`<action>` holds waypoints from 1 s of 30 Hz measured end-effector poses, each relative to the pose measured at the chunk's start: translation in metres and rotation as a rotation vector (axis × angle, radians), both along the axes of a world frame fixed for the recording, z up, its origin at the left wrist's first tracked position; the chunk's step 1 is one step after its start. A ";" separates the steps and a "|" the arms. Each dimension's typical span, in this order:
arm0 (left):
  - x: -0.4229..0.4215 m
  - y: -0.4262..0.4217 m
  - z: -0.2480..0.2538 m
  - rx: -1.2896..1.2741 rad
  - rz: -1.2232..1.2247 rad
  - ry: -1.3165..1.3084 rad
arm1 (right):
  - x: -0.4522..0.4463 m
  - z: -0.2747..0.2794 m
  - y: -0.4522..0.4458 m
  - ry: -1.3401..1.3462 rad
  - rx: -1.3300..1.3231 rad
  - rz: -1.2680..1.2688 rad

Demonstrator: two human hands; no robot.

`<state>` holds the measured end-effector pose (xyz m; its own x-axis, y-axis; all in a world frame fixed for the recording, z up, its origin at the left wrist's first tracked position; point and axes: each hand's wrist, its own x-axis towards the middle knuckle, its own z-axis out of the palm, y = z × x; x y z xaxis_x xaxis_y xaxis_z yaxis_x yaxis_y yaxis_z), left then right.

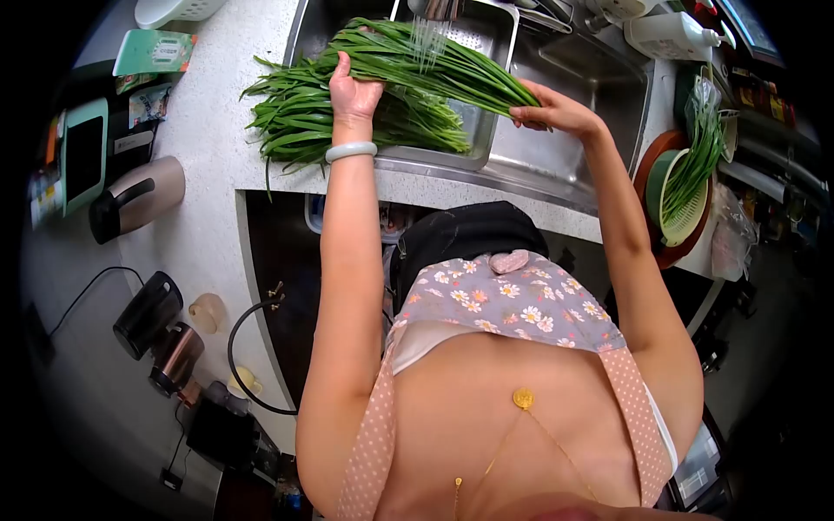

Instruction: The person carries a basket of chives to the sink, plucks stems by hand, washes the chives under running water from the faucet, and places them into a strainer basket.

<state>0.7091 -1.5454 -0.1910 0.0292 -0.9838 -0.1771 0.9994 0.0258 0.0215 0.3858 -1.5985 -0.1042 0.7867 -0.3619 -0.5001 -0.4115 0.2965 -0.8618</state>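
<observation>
A long bunch of garlic chives (434, 65) is held across the sink, under water running from the faucet (437, 9). My left hand (354, 94), palm turned up, supports the leafy end; its thumb shows, and most fingers are hidden behind the leaves. Around the stem ends at the other side, my right hand (556, 108) is closed. Beneath the held bunch lies a pile of more garlic chives (295, 126), spread over the left basin and the counter edge.
The right basin (573, 87) is stainless steel. To its right, a green colander (673, 200) holds more green stalks, with a white bottle (669, 36) behind. A kettle (143, 195) stands on the left of the white counter (213, 113).
</observation>
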 end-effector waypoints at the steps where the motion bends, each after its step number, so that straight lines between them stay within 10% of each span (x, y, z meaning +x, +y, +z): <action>1: 0.006 -0.002 -0.001 -0.164 -0.089 0.214 | 0.002 -0.001 -0.005 0.011 -0.042 -0.006; 5: -0.013 0.002 0.028 0.442 -0.009 -0.290 | 0.002 -0.019 -0.009 0.104 -0.112 0.033; 8: -0.023 0.016 0.006 0.245 -0.048 -0.372 | 0.006 0.016 -0.010 0.070 -0.086 0.046; 18: -0.092 0.047 0.043 0.724 0.033 -0.198 | 0.000 0.055 -0.012 -0.111 -0.213 -0.073; 23: -0.121 0.025 0.074 0.117 -0.346 -0.157 | 0.012 0.050 0.013 -0.027 -0.158 0.032; 30: -0.080 -0.042 0.013 0.315 -0.120 -0.030 | -0.023 0.077 0.028 0.096 -0.280 0.068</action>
<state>0.6293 -1.5874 -0.1780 -0.0742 -0.8773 -0.4741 0.9937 -0.1050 0.0386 0.3625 -1.5709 -0.0275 0.7675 -0.4444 -0.4619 -0.5061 0.0221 -0.8622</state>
